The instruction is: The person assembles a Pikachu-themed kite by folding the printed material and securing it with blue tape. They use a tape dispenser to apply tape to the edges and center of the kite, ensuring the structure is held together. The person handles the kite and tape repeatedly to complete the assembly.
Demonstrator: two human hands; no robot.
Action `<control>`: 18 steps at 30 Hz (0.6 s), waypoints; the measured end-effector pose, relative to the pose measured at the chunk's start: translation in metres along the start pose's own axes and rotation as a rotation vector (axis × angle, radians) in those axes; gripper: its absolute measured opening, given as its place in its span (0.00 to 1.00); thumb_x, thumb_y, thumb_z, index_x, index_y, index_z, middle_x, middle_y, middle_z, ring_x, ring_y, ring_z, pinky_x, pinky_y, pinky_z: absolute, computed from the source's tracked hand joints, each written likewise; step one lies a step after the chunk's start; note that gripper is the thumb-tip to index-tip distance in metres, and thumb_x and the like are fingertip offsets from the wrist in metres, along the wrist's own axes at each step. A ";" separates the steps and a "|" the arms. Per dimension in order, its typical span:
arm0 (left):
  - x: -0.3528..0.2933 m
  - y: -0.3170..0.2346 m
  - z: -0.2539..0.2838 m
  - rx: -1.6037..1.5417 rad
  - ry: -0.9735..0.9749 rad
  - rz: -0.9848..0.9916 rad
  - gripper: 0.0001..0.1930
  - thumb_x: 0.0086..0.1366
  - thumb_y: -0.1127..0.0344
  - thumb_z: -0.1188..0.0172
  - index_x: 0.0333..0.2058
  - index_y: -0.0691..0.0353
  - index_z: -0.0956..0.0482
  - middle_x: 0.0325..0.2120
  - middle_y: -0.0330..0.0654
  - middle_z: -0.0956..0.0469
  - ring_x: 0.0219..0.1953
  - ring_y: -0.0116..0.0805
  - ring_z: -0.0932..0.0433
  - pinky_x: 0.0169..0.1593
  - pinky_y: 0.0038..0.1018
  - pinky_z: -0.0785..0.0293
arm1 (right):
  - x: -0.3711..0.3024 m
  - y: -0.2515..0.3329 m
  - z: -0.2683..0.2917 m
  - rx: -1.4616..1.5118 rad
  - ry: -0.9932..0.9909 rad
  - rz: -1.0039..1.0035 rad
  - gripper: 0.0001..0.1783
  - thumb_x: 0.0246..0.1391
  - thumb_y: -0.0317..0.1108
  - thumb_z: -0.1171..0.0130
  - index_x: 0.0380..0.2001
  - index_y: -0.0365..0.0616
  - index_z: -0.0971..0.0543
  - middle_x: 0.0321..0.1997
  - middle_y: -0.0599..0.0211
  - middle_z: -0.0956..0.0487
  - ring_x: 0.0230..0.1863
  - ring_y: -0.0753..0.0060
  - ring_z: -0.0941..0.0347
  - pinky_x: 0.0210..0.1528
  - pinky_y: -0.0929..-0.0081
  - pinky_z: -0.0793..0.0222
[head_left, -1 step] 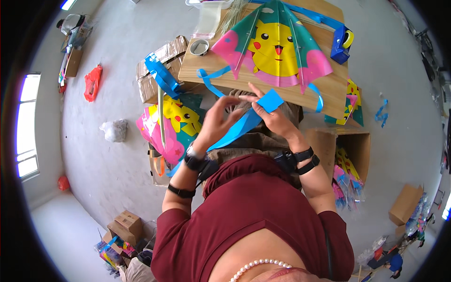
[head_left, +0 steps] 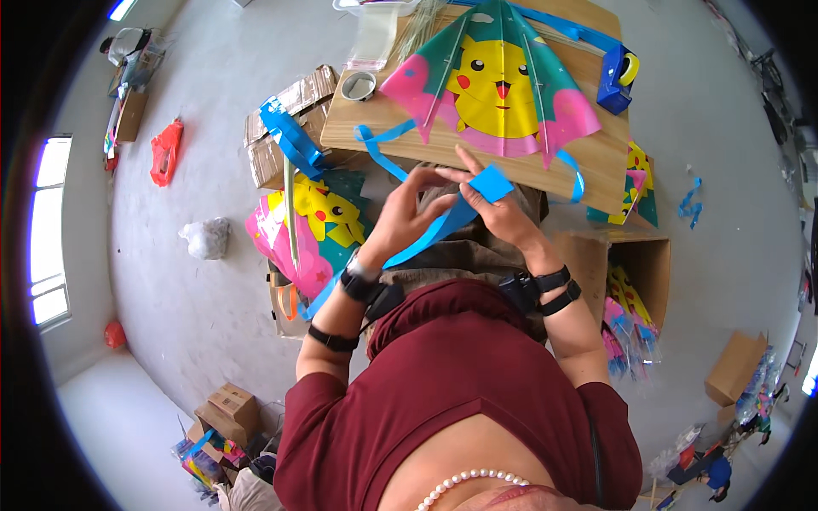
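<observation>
A blue ribbon (head_left: pixel 439 230) runs up from beside my left forearm, across my lap, to my right hand (head_left: pixel 503 217). My right hand is closed on it, with a flat blue end (head_left: pixel 492 183) lying over the fingers. My left hand (head_left: pixel 405 217) is next to it. Its fingertips reach the right hand's fingers, and its thumb stands apart from them near the ribbon. Ahead, a kite (head_left: pixel 498 85) with a yellow cartoon figure on pink and green lies on the wooden table (head_left: pixel 358 128), blue tails hanging past its lower corners.
On the table are a blue tape dispenser (head_left: pixel 615 81), a small round container (head_left: pixel 359 86) and thin sticks (head_left: pixel 417 34). To the left, a blue ribbon roll (head_left: pixel 290 136) rests on a cardboard box (head_left: pixel 260 153), above more kites (head_left: pixel 311 226). An open carton (head_left: pixel 648 255) stands right.
My left hand has shifted slightly up and right, its fingertips closer to my right hand. The ribbon's lower stretch has moved slightly; my right hand keeps its hold.
</observation>
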State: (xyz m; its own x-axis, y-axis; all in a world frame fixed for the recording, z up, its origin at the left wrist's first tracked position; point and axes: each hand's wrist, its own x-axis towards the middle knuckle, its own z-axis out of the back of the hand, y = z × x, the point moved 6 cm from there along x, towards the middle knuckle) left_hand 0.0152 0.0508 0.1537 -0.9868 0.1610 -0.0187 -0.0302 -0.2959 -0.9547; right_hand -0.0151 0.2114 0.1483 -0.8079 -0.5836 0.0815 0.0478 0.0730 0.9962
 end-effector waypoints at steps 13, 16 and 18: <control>0.047 0.063 -0.136 -0.861 0.697 0.451 0.18 0.78 0.60 0.47 0.54 0.70 0.22 0.43 0.46 0.15 0.44 0.35 0.15 0.52 0.30 0.20 | -0.047 -0.066 0.074 0.357 -0.171 -0.479 0.26 0.74 0.47 0.50 0.66 0.44 0.27 0.50 0.66 0.19 0.45 0.82 0.23 0.43 0.84 0.29; 0.045 0.082 -0.147 -0.779 0.504 0.523 0.16 0.76 0.60 0.43 0.50 0.67 0.19 0.41 0.44 0.14 0.41 0.30 0.15 0.49 0.28 0.20 | -0.054 -0.091 0.089 0.323 -0.406 -0.397 0.23 0.71 0.46 0.44 0.59 0.42 0.22 0.37 0.73 0.19 0.36 0.85 0.24 0.38 0.86 0.31; 0.046 0.085 -0.149 -0.695 0.421 0.542 0.16 0.73 0.58 0.38 0.49 0.66 0.19 0.38 0.43 0.14 0.38 0.27 0.16 0.44 0.25 0.20 | -0.061 -0.120 0.105 0.293 -0.497 -0.369 0.20 0.70 0.45 0.41 0.54 0.40 0.19 0.33 0.76 0.19 0.34 0.86 0.26 0.37 0.85 0.32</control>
State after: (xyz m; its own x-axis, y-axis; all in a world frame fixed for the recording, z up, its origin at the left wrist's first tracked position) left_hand -0.0096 0.1731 0.0276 -0.6976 0.5295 -0.4827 0.6448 0.1702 -0.7452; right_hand -0.0338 0.3232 0.0204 -0.9178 -0.1767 -0.3556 -0.3870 0.1976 0.9007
